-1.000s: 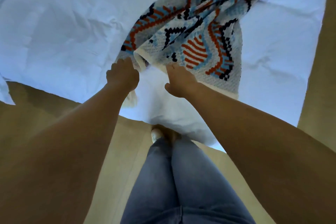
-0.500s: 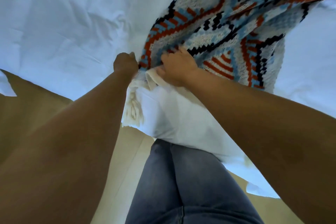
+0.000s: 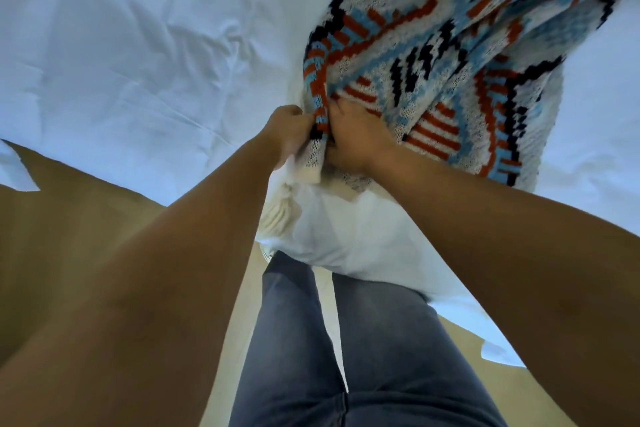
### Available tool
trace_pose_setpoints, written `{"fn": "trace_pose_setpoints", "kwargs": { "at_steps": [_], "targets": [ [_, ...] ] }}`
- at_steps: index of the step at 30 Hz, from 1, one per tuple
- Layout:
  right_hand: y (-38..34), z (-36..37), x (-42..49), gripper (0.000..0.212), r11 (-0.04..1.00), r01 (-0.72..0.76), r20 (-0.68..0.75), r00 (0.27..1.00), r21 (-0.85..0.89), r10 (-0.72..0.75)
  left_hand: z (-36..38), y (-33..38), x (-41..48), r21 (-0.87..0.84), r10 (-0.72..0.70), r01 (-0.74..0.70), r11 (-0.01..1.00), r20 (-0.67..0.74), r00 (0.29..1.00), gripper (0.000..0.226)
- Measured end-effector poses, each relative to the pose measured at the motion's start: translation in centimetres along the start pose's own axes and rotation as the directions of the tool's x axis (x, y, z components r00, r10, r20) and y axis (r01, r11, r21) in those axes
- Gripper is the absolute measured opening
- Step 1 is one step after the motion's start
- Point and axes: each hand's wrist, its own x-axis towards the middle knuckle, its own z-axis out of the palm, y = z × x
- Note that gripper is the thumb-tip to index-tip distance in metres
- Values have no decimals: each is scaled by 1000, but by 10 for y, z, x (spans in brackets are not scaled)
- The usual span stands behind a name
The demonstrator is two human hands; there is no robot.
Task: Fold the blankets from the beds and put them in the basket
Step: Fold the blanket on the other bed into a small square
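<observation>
Left hand (image 3: pixel 289 133), right hand (image 3: pixel 356 142): blanket (image 3: pixel 450 55) edge

the blanket (image 3: pixel 450 45) in my grip: knitted blue-white, red and black zigzags, bunched, trailing toward one o'clock.

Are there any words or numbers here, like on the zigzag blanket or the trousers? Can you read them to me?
There are none to read.
The patterned blanket has only woven shapes in red, blue, black and white, no letters.
The white bed sheet is plain.
The grey jeans show no label or tag.
The left hand and right hand grip the blanket's edge and may hide a bit of it.
</observation>
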Motion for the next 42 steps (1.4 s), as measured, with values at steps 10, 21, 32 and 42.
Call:
{"fn": "trace_pose_setpoints", "kwargs": {
  "at_steps": [10, 21, 32, 42],
  "targets": [
    [-92, 21, 17, 79, 996, 56, -32, 998, -70, -58, -117, -11, -26, 402, 478, -316, 859, -409, 778, 7],
    [-228, 68, 114, 88, 999, -17, -24, 1000, -32, 16, -300, -63, 29, 720, 648, -309, 621, -250, 719, 27],
    [-227, 107, 158, 76, 991, -80, -129, 989, -104, 66, -274, -121, 74, 441, 487, -369, 818, -189, 853, 39],
    [-260, 106, 164, 48, 989, -124, -197, 975, -82, 106, -367, -133, 70, 593, 369, -57, 803, -419, 830, 12]
  ]
}}
